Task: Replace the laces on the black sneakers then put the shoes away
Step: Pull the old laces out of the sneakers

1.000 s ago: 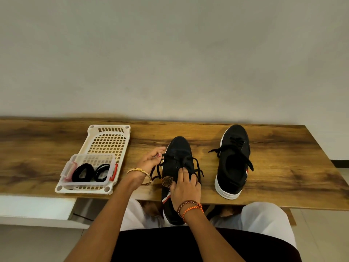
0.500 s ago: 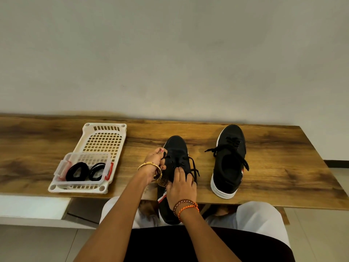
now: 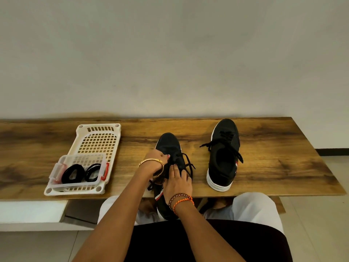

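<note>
Head view is showing both hands working on the near sneaker [image 3: 170,146], which is lying at the front edge of the surface [image 3: 273,167] with its heel hanging over that edge toward the person's lap. Compared with 1 second ago, the left hand [image 3: 154,163] is now sitting further over the shoe's laced part, fingers curled and pinching the old lace [image 3: 186,161] near the upper eyelets, where before it was out beside the shoe holding a lace end. The right hand [image 3: 177,183] is pressing down on the tongue area with its fingers pointing toward the toe; whether it is also pinching lace I cannot tell. Loose lace loops are now trailing off the shoe's right side.

My reading is that the knot is already undone and the person is beginning to draw the old lace out of the eyelets, so the task is at an early stage.

Toward the right part of the surface, the 2nd sneaker [image 3: 224,157] is standing well apart, lace untied but threaded. Near the front left edge, a white basket [image 3: 98,129] is holding a clear box [image 3: 81,157] with 2 coiled black laces [image 3: 72,173], probably the replacements, untouched.
</note>
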